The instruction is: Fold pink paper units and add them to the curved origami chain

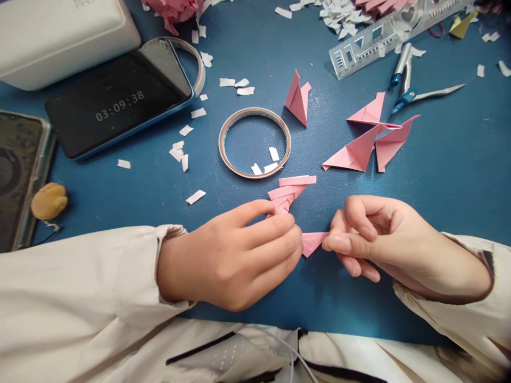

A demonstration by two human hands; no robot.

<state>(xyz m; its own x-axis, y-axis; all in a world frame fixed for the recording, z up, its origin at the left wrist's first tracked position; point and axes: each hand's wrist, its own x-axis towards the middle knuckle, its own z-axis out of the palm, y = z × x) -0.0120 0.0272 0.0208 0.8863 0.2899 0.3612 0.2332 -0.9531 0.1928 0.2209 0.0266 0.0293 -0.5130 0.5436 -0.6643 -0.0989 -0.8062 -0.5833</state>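
My left hand (pixel 239 250) is closed around folded pink paper pieces, its fingertips hiding where they meet. Past its index finger shows a layered stack of pink paper strips or triangles (pixel 293 189). A small pink paper triangle (pixel 313 243) spans the gap between the hands. Thumb and index finger of my right hand (pixel 367 234) pinch its right tip; the other end disappears behind my left fingers. Beyond my hands, several loose folded pink paper triangles (pixel 353 149) lie to the right, and one pink paper triangle (pixel 297 101) sits further left.
A tape roll (pixel 223 157) lies flat beyond my left hand, amid white paper scraps (pixel 195 197). Scissors (pixel 409 96) and a clear ruler (pixel 355 58) are at the far right. A phone (pixel 120 106) rests against a white box (pixel 67 37) at left.
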